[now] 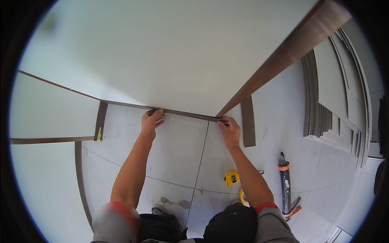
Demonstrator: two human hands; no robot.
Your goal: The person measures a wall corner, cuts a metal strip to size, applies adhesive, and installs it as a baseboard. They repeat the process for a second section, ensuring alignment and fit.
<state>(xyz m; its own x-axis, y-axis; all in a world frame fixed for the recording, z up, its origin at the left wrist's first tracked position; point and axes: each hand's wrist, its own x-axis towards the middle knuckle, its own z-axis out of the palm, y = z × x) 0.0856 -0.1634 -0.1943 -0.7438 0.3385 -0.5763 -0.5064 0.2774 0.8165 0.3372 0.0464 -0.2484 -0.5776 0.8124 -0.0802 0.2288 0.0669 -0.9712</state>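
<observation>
A narrow dark brown trim strip (186,114) runs along the foot of a large pale wall panel (162,52), just above the tiled floor. My left hand (150,121) is closed on the strip near its middle, thumb and fingers at its edge. At its right end, by the corner, my right hand (229,129) pinches the strip, with some of its fingertips hidden. A wide brown corner trim (279,56) rises from that corner toward the upper right. On the left, another brown trim piece (101,117) meets the strip's far end, with a bit of yellow tape on it.
A loose brown strip (248,123) lies right of the corner. Grey-white panels (324,93) stand stacked at the right. On the floor are a yellow tape measure (231,178), a yellow roll (243,197) partly behind my right arm, a caulking gun (285,186) and a red-handled tool (295,212).
</observation>
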